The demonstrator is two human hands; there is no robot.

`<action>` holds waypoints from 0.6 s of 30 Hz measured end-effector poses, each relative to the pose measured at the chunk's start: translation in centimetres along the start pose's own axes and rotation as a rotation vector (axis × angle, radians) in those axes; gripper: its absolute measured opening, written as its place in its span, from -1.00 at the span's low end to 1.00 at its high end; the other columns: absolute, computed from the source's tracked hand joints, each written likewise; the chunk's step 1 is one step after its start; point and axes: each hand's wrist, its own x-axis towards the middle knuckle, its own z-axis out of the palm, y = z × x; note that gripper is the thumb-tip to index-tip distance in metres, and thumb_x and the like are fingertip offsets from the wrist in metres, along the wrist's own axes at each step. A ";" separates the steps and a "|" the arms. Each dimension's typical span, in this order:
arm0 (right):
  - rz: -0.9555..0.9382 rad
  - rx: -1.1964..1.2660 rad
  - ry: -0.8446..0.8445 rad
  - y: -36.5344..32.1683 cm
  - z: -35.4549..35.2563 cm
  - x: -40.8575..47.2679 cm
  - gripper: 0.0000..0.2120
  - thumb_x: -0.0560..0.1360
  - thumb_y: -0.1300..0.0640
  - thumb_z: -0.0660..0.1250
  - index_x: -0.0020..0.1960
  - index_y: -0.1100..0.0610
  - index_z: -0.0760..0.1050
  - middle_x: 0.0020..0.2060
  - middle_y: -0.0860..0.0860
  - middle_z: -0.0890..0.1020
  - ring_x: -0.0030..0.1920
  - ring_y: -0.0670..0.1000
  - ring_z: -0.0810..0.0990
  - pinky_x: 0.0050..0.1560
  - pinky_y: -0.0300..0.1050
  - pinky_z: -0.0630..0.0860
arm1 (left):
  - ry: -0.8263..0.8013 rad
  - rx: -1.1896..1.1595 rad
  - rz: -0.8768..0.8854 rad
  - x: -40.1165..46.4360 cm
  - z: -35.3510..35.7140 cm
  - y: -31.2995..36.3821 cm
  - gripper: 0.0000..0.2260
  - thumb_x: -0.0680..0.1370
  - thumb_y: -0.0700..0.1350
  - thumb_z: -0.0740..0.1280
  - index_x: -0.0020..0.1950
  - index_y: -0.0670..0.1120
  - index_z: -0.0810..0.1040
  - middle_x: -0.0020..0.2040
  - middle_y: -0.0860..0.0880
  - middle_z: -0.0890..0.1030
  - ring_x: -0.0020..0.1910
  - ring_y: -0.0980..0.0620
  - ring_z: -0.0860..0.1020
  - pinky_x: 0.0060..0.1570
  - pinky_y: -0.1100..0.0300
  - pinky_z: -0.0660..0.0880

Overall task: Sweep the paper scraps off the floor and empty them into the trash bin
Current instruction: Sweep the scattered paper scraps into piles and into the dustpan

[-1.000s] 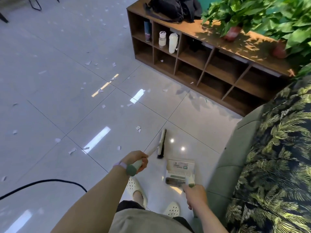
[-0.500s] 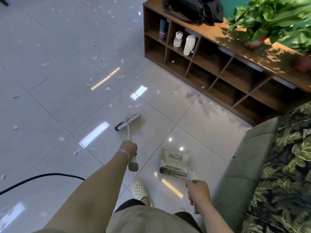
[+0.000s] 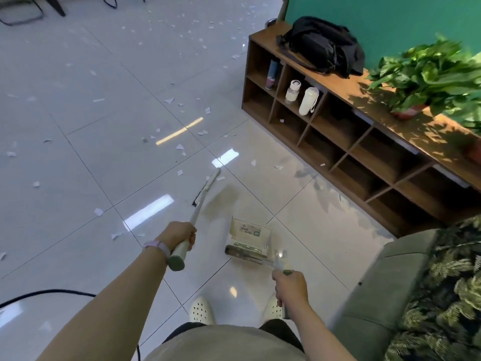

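The glossy tiled floor (image 3: pixel 78 121) carries scattered paper scraps (image 3: pixel 179 147), the dustpan (image 3: pixel 248 237) and a black cable (image 3: pixel 46 293).

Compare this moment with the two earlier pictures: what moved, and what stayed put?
The left hand swung the broom from beside the dustpan out to the left and forward, toward the paper scraps. The right hand kept its grip on the dustpan handle, and the dustpan stayed on the floor near the feet. No scraps are in it yet.
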 end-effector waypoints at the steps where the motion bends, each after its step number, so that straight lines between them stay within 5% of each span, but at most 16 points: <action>1: -0.007 0.003 -0.007 -0.2 -0.6 0.5 -0.87 0.43 0.26 0.32 -0.28 0.19 0.43 -0.47 0.09 0.39 -0.50 0.03 0.34 -0.49 -0.18 0.32 | -0.023 -0.007 -0.016 -0.7 0.9 0.0 -0.85 0.60 -0.25 0.29 0.11 -0.32 0.51 -0.26 -0.17 0.55 -0.41 -0.02 0.47 -0.41 0.22 0.47; 13: -0.047 0.004 -0.061 -1.3 -16.1 7.1 -0.92 0.41 0.26 0.31 -0.25 0.17 0.45 -0.50 0.06 0.38 -0.54 0.02 0.28 -0.49 -0.19 0.29 | -0.219 -0.080 -0.084 -4.2 22.4 3.5 -0.96 0.60 -0.28 0.28 -0.02 -0.26 0.49 -0.36 -0.13 0.50 -0.51 0.04 0.41 -0.55 0.30 0.36; 18: -0.043 0.027 -0.028 -0.1 -20.8 8.0 -0.81 0.45 0.23 0.31 -0.32 0.12 0.40 -0.53 0.03 0.39 -0.57 0.01 0.28 -0.52 -0.22 0.28 | -0.307 -0.131 -0.096 -5.2 28.3 7.0 -0.94 0.63 -0.28 0.26 0.07 -0.25 0.44 -0.31 -0.12 0.47 -0.53 0.09 0.42 -0.57 0.33 0.36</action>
